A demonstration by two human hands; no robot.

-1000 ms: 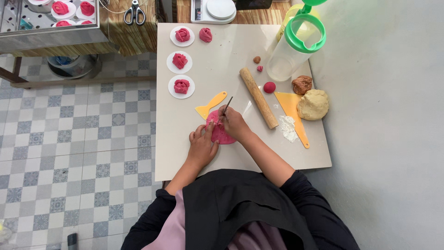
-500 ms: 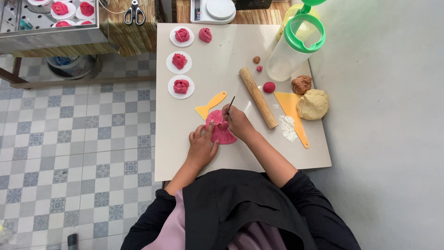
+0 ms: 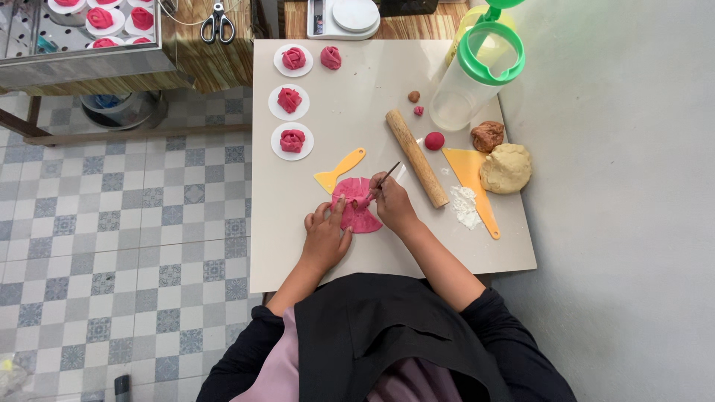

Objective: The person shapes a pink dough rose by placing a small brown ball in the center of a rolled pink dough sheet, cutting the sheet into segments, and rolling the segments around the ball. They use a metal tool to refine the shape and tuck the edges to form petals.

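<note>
the left hand (image 3: 325, 237) lies flat, fingers spread, pressing the near edge of the flat pink dough round (image 3: 359, 211) at the table's (image 3: 357, 253) middle. the right hand (image 3: 393, 208) is pinched shut around a thin dark stick (image 3: 387, 176), its tip at the folded dough, though the contact is hard to make out. pushing too hard could tear the thin sheet. no labels show; far right stands a clear jug (image 3: 477, 78) with a green lid.
</note>
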